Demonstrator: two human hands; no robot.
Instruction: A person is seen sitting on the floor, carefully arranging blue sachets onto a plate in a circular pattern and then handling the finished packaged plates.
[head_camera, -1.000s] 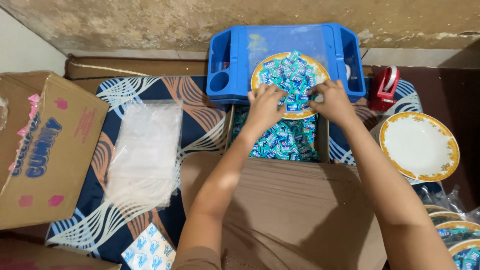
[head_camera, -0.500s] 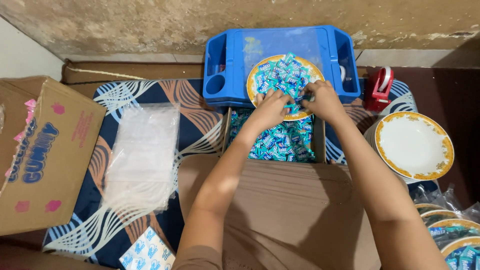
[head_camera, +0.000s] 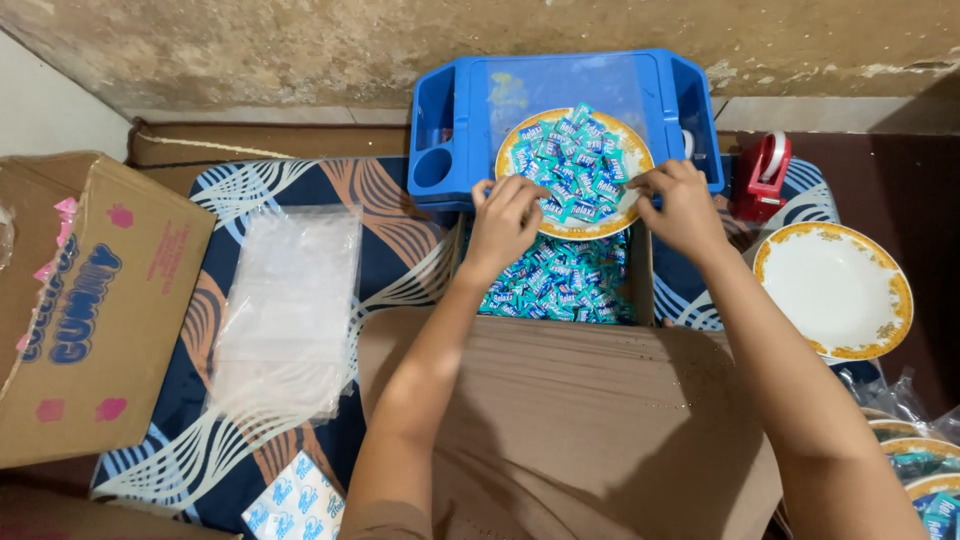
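A yellow-rimmed plate (head_camera: 528, 135) heaped with small blue-and-white wrapped candies (head_camera: 580, 165) rests on a blue plastic tray (head_camera: 450, 110) against the wall. My left hand (head_camera: 505, 215) curls over the plate's near-left rim, its fingertips touching the candies. My right hand (head_camera: 685, 205) grips the plate's right rim. Just below the plate, an open cardboard box (head_camera: 560, 430) shows a layer of the same candies (head_camera: 555, 285). Both forearms reach over the box's brown flap.
An empty yellow-rimmed plate (head_camera: 835, 290) lies at the right, with a red tape dispenser (head_camera: 765, 175) behind it. Clear plastic bags (head_camera: 290, 300) lie on the patterned mat (head_camera: 395, 250). A large cardboard carton (head_camera: 95, 310) stands at the left. More candy-filled plates (head_camera: 925, 470) sit at the lower right.
My hands have moved apart, from over the middle of the candy heap out to the plate's left and right rims. The plate remains on the tray.
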